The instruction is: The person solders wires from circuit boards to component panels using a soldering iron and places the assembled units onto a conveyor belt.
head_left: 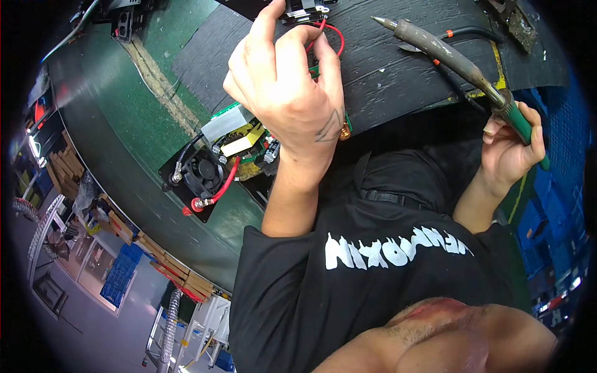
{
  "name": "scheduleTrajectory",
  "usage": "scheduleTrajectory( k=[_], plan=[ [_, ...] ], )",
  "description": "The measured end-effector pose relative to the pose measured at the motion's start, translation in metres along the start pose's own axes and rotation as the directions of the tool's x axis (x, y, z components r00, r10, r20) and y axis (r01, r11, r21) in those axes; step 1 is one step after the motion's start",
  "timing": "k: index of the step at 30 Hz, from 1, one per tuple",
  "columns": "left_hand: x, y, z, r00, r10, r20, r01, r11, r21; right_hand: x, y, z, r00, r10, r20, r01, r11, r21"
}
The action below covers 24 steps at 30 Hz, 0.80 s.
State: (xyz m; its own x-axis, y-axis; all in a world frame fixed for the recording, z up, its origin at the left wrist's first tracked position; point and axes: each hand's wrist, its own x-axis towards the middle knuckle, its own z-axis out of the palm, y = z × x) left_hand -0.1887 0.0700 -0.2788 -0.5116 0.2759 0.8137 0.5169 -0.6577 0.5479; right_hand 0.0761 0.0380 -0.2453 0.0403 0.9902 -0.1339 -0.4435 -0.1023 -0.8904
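My left hand (289, 87) reaches over the work mat, back of the hand up, its thumb and forefinger pinched round a thin red wire (339, 38). That wire loops beside a black part with metal terminals (305, 13) at the top edge. Under the left hand and wrist lies a green circuit board (239, 140) with a yellow block; the hand covers part of it. On the right, my right hand (513, 146) is wrapped round the green handle of a soldering iron (444, 53). The iron's bare tip points up and left, apart from the wire.
Next to the board sits a black fan (204, 173) with red and black cables. Cutters (460, 34) with dark handles lie behind the iron. A soiled metal stand (516, 25) is at the upper right. The black mat (385, 87) covers part of the green bench (130, 137).
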Motion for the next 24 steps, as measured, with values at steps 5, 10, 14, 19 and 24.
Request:
scheduleTrajectory(
  k=[5,10,14,19,24],
  plan=[
    [0.005,0.009,-0.009,0.985,-0.027,0.172,0.03,0.999,-0.012,-0.001,-0.001,-0.003,1.0,-0.002,-0.007,0.002,1.0,0.012],
    [0.006,0.008,-0.015,0.938,0.154,0.312,-0.215,0.961,0.174,-0.002,-0.001,-0.006,1.0,-0.021,0.008,0.021,1.0,0.018],
    [0.0,0.004,-0.02,0.902,0.183,0.391,-0.303,0.913,0.272,-0.004,-0.002,-0.005,1.0,-0.021,-0.003,0.021,0.999,0.037],
    [0.001,0.007,-0.018,0.902,0.156,0.403,-0.27,0.931,0.245,-0.007,-0.002,-0.011,0.999,-0.039,-0.008,0.04,0.999,0.024],
    [0.004,0.014,-0.018,0.889,0.109,0.445,-0.213,0.958,0.191,-0.011,-0.003,-0.015,0.999,-0.034,-0.004,0.034,0.998,0.044]
  ],
)
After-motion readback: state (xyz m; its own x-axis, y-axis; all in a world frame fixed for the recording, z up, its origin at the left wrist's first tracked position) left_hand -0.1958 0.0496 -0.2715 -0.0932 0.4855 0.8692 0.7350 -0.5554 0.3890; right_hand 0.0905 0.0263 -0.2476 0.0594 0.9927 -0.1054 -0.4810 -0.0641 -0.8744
